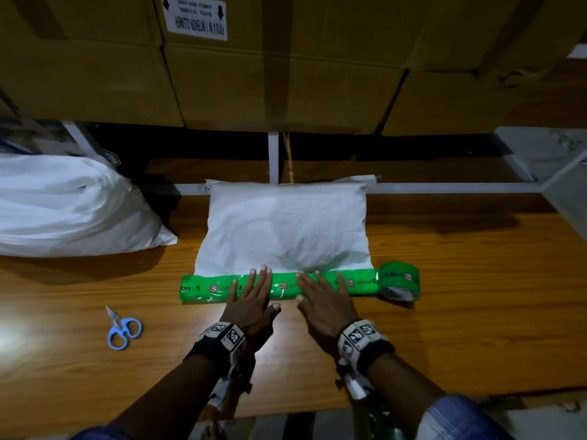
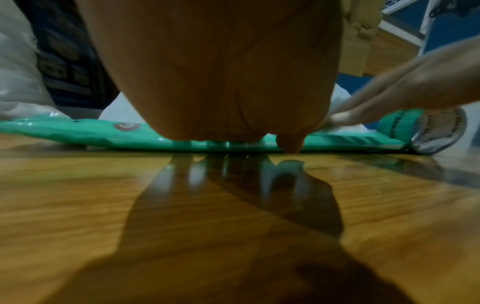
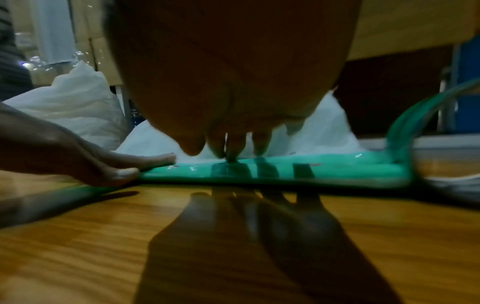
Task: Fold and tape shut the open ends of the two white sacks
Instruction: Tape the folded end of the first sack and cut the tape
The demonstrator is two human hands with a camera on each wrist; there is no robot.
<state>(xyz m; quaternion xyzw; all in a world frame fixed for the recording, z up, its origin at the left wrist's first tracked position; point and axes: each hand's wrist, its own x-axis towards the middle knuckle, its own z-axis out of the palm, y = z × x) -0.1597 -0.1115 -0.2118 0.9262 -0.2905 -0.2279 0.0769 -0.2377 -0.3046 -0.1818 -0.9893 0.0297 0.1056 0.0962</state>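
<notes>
Both flat hands [image 1: 254, 300] press green tape [image 1: 203, 289] along the sack [image 1: 286, 227] edge.

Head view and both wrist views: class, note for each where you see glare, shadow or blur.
Head view: bright glare on the wooden table at the left edge, dim corners, boxes bowed by the wide lens. Left wrist view: the left hand fills the top, its dark shadow falls on the table, the right hand is smeared. Right wrist view: blurred throughout, the green tape strip soft-edged.
</notes>
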